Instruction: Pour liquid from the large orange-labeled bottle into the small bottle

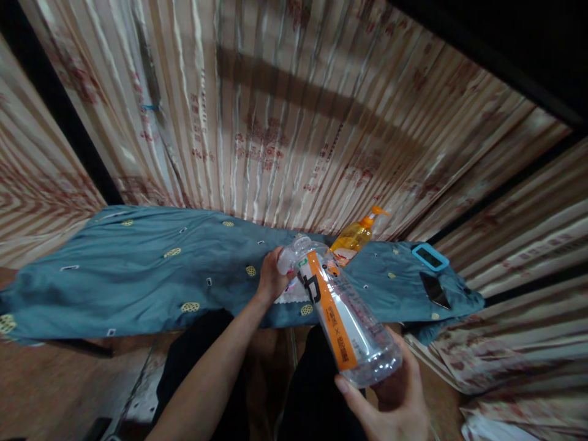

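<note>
A clear plastic bottle (353, 318) with an orange and white label is tilted in front of me, its top pointing up and left. My right hand (395, 395) grips it at the base, thumb on the near side. At the top end, my left hand (272, 275) is closed around a rounded, translucent plastic part (287, 258); whether this is joined to the bottle I cannot tell. The bottle looks see-through, with no coloured liquid visible. Below the left hand lies a white and pink item (294, 294), partly covered by hand and bottle.
Behind the clear bottle is an orange pump bottle (353, 239) of yellow liquid. A blue-framed device (430, 256) and a dark phone (435, 290) lie at the right end of the teal cloth (147, 269). Patterned curtains (275, 122) and dark poles (59, 98) enclose the space.
</note>
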`<action>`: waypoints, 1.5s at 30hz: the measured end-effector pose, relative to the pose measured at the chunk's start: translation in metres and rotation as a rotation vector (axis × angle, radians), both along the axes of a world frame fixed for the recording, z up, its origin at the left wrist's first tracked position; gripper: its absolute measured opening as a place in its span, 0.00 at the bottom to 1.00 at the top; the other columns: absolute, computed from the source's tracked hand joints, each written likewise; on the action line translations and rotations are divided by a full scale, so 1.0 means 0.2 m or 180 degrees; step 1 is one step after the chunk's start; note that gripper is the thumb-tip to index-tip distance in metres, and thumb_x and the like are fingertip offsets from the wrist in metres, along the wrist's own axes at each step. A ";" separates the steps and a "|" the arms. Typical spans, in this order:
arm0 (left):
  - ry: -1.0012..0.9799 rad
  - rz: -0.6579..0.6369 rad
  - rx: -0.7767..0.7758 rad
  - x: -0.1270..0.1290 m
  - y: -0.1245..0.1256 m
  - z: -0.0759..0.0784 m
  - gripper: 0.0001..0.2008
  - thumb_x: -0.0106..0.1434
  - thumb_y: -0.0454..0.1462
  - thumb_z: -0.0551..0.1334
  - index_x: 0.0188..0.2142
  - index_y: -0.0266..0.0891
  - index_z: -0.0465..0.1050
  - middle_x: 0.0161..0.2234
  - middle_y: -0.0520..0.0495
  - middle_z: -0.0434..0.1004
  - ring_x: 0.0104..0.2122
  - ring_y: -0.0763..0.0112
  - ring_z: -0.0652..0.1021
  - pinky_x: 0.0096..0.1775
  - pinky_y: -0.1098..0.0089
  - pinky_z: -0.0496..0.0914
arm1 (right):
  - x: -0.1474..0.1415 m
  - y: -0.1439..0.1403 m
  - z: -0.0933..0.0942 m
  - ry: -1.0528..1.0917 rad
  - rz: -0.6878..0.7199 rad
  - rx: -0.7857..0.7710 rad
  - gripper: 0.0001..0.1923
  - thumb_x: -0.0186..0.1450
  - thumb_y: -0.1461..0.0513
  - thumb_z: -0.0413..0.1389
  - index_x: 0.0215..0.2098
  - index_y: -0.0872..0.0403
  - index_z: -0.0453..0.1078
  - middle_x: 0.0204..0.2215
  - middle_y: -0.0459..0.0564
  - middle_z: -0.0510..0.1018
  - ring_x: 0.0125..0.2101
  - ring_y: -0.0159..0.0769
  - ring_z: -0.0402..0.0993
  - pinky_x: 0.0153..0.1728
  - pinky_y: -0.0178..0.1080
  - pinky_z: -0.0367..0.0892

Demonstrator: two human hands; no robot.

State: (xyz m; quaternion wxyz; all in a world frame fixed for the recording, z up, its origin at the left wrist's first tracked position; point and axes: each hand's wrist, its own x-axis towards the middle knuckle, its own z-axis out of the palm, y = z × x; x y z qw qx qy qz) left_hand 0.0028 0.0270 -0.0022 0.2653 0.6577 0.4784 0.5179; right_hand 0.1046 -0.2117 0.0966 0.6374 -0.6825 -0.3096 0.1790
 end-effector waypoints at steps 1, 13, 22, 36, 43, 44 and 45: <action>0.0021 -0.0009 -0.0014 0.00 0.00 0.00 0.28 0.46 0.29 0.69 0.49 0.41 0.70 0.46 0.44 0.76 0.47 0.56 0.77 0.48 0.54 0.74 | 0.00 0.00 0.00 -0.0004 -0.0006 -0.0030 0.48 0.42 0.50 0.70 0.58 0.50 0.58 0.56 0.55 0.68 0.49 0.38 0.70 0.43 0.33 0.69; 0.0165 0.0088 -0.0159 -0.01 -0.01 0.02 0.19 0.47 0.30 0.68 0.41 0.39 0.71 0.40 0.46 0.76 0.43 0.57 0.77 0.46 0.56 0.74 | 0.00 -0.01 0.00 -0.0098 0.0027 -0.0095 0.49 0.42 0.49 0.70 0.58 0.51 0.57 0.56 0.57 0.68 0.49 0.40 0.71 0.44 0.35 0.70; 0.0174 0.0119 -0.0104 -0.02 -0.02 0.05 0.18 0.47 0.30 0.69 0.39 0.39 0.70 0.38 0.47 0.75 0.43 0.57 0.76 0.46 0.57 0.73 | -0.01 0.00 0.01 0.0083 -0.0072 0.0008 0.47 0.40 0.51 0.70 0.56 0.50 0.59 0.55 0.53 0.69 0.50 0.37 0.70 0.45 0.31 0.68; 0.0336 0.0136 -0.0024 -0.01 -0.01 0.03 0.18 0.47 0.30 0.69 0.38 0.37 0.69 0.38 0.46 0.75 0.42 0.57 0.76 0.46 0.57 0.72 | 0.00 0.00 0.00 0.0021 -0.0070 -0.0098 0.50 0.41 0.51 0.70 0.58 0.50 0.58 0.58 0.54 0.68 0.50 0.37 0.70 0.44 0.32 0.68; 0.0228 0.0163 -0.0030 -0.01 -0.01 0.04 0.18 0.46 0.30 0.69 0.38 0.38 0.69 0.37 0.47 0.75 0.41 0.59 0.76 0.44 0.59 0.72 | -0.01 0.00 0.02 0.0067 -0.0060 -0.0112 0.48 0.40 0.51 0.70 0.57 0.50 0.59 0.56 0.54 0.69 0.49 0.38 0.70 0.43 0.31 0.69; 0.0224 0.0167 -0.0035 -0.01 -0.01 0.04 0.19 0.45 0.29 0.69 0.38 0.37 0.69 0.37 0.46 0.75 0.41 0.58 0.76 0.44 0.59 0.72 | -0.01 0.00 0.02 0.0070 -0.0074 -0.0105 0.48 0.40 0.51 0.70 0.57 0.50 0.59 0.56 0.54 0.69 0.49 0.37 0.70 0.42 0.31 0.69; 0.0229 0.0164 -0.0041 -0.01 -0.02 0.04 0.19 0.45 0.29 0.69 0.38 0.37 0.69 0.38 0.45 0.75 0.41 0.58 0.76 0.44 0.59 0.72 | -0.01 0.00 0.02 0.0082 -0.0088 -0.0105 0.48 0.40 0.51 0.70 0.56 0.50 0.59 0.55 0.54 0.69 0.49 0.37 0.70 0.43 0.30 0.69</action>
